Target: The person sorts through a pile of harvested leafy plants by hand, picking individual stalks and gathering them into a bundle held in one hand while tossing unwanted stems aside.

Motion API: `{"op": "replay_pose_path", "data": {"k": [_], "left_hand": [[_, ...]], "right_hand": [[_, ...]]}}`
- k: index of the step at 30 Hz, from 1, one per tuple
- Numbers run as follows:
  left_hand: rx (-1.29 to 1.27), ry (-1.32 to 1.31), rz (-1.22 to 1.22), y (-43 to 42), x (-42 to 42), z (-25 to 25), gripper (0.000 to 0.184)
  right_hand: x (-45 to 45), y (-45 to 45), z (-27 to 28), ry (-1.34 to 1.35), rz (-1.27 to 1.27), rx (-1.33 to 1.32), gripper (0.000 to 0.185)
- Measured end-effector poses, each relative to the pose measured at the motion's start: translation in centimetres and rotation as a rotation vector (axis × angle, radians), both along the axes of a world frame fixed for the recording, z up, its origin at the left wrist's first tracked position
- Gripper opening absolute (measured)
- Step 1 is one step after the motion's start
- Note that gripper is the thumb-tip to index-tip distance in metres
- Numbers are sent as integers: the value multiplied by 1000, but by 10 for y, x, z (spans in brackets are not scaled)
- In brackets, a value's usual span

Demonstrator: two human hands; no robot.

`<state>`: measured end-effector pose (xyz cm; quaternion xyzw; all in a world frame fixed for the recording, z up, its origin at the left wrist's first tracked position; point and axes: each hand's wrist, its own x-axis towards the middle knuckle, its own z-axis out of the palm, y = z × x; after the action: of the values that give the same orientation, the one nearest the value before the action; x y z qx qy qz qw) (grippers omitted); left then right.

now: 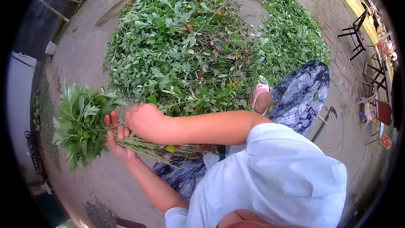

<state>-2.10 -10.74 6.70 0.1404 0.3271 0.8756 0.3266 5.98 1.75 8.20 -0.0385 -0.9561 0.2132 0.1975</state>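
A bundle of leafy green stalks lies across my left hand, its leaves toward the left and its long bare stems pointing back at my body. The left fingers curl up around the stems just below the leaves. Right above them, my right hand is closed, with its back toward me. A thin stem runs from the bundle into the right fingers, whose tips are hidden. Beyond both hands rises a big heap of cut leafy plants.
A second, lower pile of greens lies to the right. On the concrete beside my knee rests a sickle. Several chairs stand along the right edge. A white container is at the left.
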Motion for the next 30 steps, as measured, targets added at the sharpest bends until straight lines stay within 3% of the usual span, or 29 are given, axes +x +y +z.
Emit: {"op": "replay_pose_path", "data": {"k": [2,5,6,8,14,17,25,30], "left_hand": [[-36,40,98,-2,2,2,24],[-66,99,46,1,4,9,20],[-201,-12,211,12,15,21,26],[-217,13,177,10,11,15,28],[-247,-10,249,-7,3,14,33],[-244,-45,285,-5,3,14,33],[-179,-117,292,-21,-14,8,34],[-257,-146,313,-7,-7,10,34]], "right_hand": [[-5,-4,1,-46,8,6,11],[-5,-4,1,-119,15,31,12],[-2,-2,1,-102,10,74,12],[3,3,-2,-87,4,124,11],[45,69,-55,149,-105,308,11],[81,115,-81,202,-37,396,11],[165,219,-149,-96,-166,438,12],[181,232,-141,-141,-216,457,15]]}}
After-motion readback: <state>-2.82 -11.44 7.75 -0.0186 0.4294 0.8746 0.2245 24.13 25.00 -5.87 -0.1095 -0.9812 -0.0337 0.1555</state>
